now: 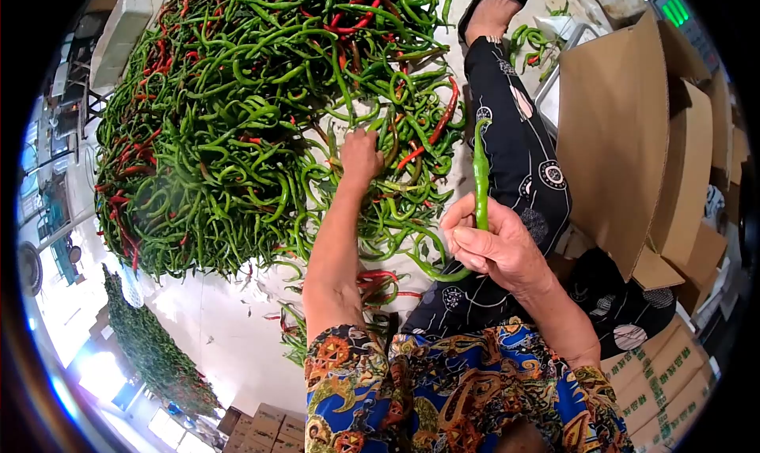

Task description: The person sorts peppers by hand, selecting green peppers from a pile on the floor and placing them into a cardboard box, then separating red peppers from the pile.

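Observation:
A big heap of green peppers (pixel 229 128) with some red ones covers the floor ahead. My left hand (pixel 362 159) reaches down at the heap's right part, back of the hand up; its fingertips are hidden, so what it holds, if anything, cannot be made out. My right hand (pixel 495 239) is raised over my thigh, its fingers closed on a long green pepper (pixel 480 168) that points upward. Another curved green pepper (pixel 437 272) hangs at that hand's fingers on the left. A long red pepper (pixel 443 121) lies between the heap and my leg.
My outstretched leg in black patterned trousers (pixel 526 136) borders the heap. Open cardboard boxes (pixel 613 136) stand at the right, with a scale display (pixel 675 11) behind. Closed cartons (pixel 665 382) are at lower right. A second pepper pile (pixel 154 342) lies at lower left.

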The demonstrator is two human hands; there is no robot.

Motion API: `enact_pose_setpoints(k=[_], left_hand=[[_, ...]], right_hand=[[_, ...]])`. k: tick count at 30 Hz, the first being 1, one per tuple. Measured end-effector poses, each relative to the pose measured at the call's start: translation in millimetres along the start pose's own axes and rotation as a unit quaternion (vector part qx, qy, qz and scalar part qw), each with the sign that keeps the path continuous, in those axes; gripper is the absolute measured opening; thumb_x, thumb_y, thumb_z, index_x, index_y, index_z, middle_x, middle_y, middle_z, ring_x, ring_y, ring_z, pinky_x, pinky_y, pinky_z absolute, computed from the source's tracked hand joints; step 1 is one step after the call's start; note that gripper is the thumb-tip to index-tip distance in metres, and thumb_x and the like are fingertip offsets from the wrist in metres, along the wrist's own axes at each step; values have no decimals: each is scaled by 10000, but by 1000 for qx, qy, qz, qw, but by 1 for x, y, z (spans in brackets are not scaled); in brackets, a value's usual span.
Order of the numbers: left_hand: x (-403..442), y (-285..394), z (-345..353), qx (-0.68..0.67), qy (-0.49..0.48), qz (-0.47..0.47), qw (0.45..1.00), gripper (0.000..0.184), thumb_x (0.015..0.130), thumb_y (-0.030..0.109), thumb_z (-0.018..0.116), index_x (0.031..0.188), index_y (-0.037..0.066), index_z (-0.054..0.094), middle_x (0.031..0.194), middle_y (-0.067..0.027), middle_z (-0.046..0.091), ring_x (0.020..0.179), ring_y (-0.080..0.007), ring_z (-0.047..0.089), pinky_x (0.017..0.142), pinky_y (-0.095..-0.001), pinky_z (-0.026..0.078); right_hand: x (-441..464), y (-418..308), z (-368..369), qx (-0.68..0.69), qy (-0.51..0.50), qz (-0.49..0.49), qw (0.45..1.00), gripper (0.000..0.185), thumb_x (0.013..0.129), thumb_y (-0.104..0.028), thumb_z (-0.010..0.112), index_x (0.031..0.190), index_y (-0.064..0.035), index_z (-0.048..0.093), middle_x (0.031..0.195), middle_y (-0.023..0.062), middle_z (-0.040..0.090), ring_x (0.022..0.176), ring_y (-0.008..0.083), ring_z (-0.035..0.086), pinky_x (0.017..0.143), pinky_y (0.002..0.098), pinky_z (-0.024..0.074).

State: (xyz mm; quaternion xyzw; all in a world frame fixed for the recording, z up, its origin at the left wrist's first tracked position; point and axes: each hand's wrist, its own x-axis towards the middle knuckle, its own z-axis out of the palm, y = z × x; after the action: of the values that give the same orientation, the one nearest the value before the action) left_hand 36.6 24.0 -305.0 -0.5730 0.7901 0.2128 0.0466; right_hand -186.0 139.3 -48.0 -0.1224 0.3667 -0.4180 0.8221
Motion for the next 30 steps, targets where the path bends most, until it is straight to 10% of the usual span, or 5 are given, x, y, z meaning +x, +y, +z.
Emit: enact_pose_setpoints(k=[5,13,17,20,30], left_hand=[[-14,-7,-67,-460,-92,-24,883,294,706,197,725,928,20,648,777,-49,640,707,-183,582,707,-320,465],[-71,-9,-118,-645,-80,-164,742,326,781,85,665,1089,-3,606,908,-56,642,804,-141,593,750,-267,466],[-81,-6,-102,-408,34,-114,905,379,778,109,686,1122,-38,624,894,-54,665,768,-112,580,723,-242,472],[-90,22,-133,-547,8,-148,824,341,795,90,668,1107,-42,634,955,-113,688,811,-157,621,779,-277,482],[-104,37,-153,-491,66,-144,857,290,836,102,649,1093,-33,647,874,-46,674,763,-112,606,730,-244,483]], right_hand=[[-1,4,-4,13,-6,-11,1000,190,944,-125,559,1093,-8,537,822,42,578,538,36,400,490,178,330],[3,11,-4,19,-1,-31,999,198,947,-132,560,1095,-1,544,832,50,575,571,43,435,513,175,359],[8,10,-3,4,11,-33,999,191,949,-145,564,1086,-14,552,846,45,567,596,40,444,523,173,364],[8,11,0,10,44,-21,999,190,950,-153,565,1087,-23,561,855,25,550,617,37,451,531,175,367],[12,12,1,-10,62,-31,998,174,955,-158,555,1068,-27,567,845,10,533,639,31,446,530,180,370]])
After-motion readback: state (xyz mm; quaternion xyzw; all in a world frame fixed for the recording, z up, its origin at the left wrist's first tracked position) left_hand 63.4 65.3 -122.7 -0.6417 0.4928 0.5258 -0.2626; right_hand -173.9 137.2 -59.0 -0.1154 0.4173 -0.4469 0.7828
